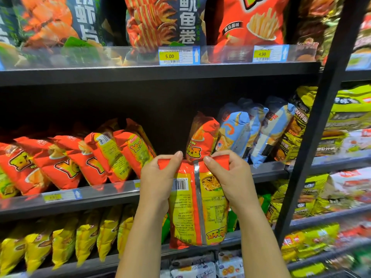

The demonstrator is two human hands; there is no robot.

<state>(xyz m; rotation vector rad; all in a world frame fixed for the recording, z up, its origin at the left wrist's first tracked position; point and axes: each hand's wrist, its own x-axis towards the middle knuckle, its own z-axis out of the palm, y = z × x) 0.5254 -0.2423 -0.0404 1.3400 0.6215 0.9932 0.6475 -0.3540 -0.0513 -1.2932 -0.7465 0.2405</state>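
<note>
Orange-and-yellow snack bag (198, 209): hangs upright in the air in front of the middle shelf (267, 171) with its back towards me. A barcode sits at its upper left and a silver seam runs down its middle. Its lower end drops past that shelf to the level of the one below.
My left hand (157, 177): pinches the bag's top left corner, thumb on the near face and fingers curled behind the crimped seal.
My right hand (232, 177): pinches the top right corner the same way, thumb in front and fingers wrapped over the seal.
Grip: both hands are clamped on the top edge. My thumb tips point towards each other, one on each side of the silver seam, and do not touch.
Leaning orange bags (66, 163): a row on the middle shelf to my left, tilted and overlapping one another.
Upright orange bag (202, 135): stands on the same shelf just behind the held bag's top, showing above my thumbs.
Blue bags (241, 133): packed just right of that upright bag.
Yellow-and-black bags (295, 135): further right, next to the black post (317, 125).
Top shelf: dark bags and a red bag with fries (251, 21) printed on it. On the rail below them are a 5.00 price tag (177, 56) and a 4.90 price tag (269, 54).
Yellow bags (60, 243): lined up on the lower shelf, left of my left forearm.
</note>
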